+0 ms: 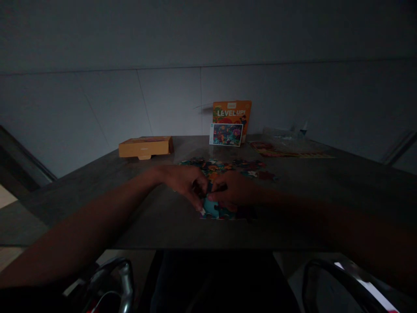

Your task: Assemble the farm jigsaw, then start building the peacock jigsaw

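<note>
A partly joined jigsaw puzzle (213,209), with teal and reddish patches, lies on the dark table near its front edge. My left hand (185,180) bends over the puzzle's left side, thumb low at its edge and fingers curled in toward a dark jigsaw piece (209,187). From the other side, my right hand (233,187) grips at the same spot, its thumb resting at the top of the teal part. Fingers hide most of that piece. Just beyond both hands spreads a pile of loose colourful jigsaw pieces (213,166).
An orange open box (145,148) lies at the back left of the table (156,232). Against the wall stand an orange "LEVEL UP!" box (232,112) and a puzzle picture card (226,134). Clear plastic wrap (283,134) covers part of a flat printed sheet (293,153) at the back right.
</note>
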`<state>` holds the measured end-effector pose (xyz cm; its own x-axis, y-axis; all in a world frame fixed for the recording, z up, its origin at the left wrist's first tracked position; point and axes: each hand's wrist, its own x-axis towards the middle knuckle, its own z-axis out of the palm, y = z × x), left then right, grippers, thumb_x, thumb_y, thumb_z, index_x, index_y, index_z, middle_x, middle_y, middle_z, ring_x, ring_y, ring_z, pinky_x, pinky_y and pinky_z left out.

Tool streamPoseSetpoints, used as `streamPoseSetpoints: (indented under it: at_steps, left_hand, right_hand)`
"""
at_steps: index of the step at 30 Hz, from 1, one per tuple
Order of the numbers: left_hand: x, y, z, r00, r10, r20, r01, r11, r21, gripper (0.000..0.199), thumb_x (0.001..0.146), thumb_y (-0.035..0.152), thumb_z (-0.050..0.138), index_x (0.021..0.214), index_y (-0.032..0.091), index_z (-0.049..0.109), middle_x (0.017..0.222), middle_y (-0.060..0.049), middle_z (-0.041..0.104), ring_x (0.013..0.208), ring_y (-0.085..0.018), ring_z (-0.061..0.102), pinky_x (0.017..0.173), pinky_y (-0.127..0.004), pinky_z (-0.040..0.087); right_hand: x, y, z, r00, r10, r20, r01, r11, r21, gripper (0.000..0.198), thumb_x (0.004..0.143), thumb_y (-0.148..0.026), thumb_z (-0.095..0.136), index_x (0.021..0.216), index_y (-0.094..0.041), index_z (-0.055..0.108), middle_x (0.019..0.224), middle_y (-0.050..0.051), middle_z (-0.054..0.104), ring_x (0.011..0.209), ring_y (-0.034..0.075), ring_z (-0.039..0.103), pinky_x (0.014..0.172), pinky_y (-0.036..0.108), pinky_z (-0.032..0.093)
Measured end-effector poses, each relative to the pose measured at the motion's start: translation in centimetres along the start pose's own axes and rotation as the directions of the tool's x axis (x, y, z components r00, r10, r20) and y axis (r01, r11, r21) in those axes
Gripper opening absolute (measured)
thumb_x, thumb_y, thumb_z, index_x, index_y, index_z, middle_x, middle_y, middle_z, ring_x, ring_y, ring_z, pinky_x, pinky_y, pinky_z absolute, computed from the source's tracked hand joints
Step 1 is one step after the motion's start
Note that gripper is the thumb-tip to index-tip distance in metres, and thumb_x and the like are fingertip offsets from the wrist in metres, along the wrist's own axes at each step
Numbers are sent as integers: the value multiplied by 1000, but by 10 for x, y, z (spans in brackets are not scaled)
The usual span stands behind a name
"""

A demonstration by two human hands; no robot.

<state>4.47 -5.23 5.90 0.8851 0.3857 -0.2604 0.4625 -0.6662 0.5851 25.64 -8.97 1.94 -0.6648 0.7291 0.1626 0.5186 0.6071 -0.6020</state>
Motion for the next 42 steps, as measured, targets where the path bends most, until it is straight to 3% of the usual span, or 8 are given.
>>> streamPoseSetpoints:
  at_steps: [4, 10, 16, 20, 27, 33, 42]
  left_hand:
    - [4, 1, 5, 1000, 8, 5, -8, 995, 103, 28, 72, 33, 87, 82, 15, 67, 70, 5, 64, 62, -10, 55, 57, -19, 37]
    - [4, 5, 6, 999, -8, 32, 3, 989, 145, 29, 72, 33, 87, 81, 15, 66, 72, 4, 64, 62, -10, 55, 57, -20, 38]
    - [-3, 10, 4, 975, -157, 155, 125, 972, 197, 32, 69, 37, 88, 79, 16, 66, 68, 4, 66, 60, -11, 56, 53, -20, 36]
    - [-6, 11, 3, 965, -177, 192, 129, 962, 242, 33, 67, 39, 89, 74, 16, 66, 67, 3, 66, 60, -11, 55, 53, -21, 35]
    - [-6, 13, 4, 976, -155, 151, 113, 961, 253, 33, 67, 39, 89, 78, 16, 68, 67, 3, 66, 58, -11, 54, 52, -23, 33]
    - [-5, 15, 6, 993, -102, 58, 84, 964, 253, 37, 68, 43, 88, 83, 16, 68, 69, 5, 64, 58, -9, 52, 52, -21, 31]
    - [-2, 14, 6, 994, -111, 6, 106, 968, 227, 34, 71, 40, 87, 82, 16, 66, 69, 5, 63, 60, -9, 53, 56, -22, 34]
  right_hand:
    - [-1, 0, 0, 998, 45, 35, -46, 998, 39, 23, 83, -29, 67, 66, -14, 69, 55, -1, 63, 51, 11, 55, 54, 23, 39]
    - [-1, 1, 0, 999, 7, 50, -7, 1000, 1, 22, 83, -30, 65, 67, -15, 69, 57, -2, 63, 52, 10, 54, 56, 22, 36]
    - [6, 17, -6, 991, -21, -134, 1, 989, -147, 28, 85, -29, 57, 65, -12, 68, 58, 0, 58, 56, 11, 49, 58, 25, 30]
    - [9, 29, -9, 989, 12, -150, -39, 983, -178, 31, 86, -31, 55, 66, -12, 67, 58, 0, 57, 55, 10, 46, 56, 26, 27]
    - [9, 33, -6, 992, -75, -99, 49, 968, -246, 29, 87, -31, 54, 69, -13, 68, 64, 2, 62, 62, 13, 51, 61, 26, 31]
    - [9, 32, -7, 992, -73, -104, 47, 971, -236, 28, 87, -31, 54, 73, -12, 71, 67, 3, 66, 62, 13, 53, 63, 27, 33]
    - [8, 27, -6, 989, -81, -123, 46, 964, -261, 26, 86, -28, 56, 68, -13, 69, 64, 2, 64, 61, 12, 53, 62, 26, 32]
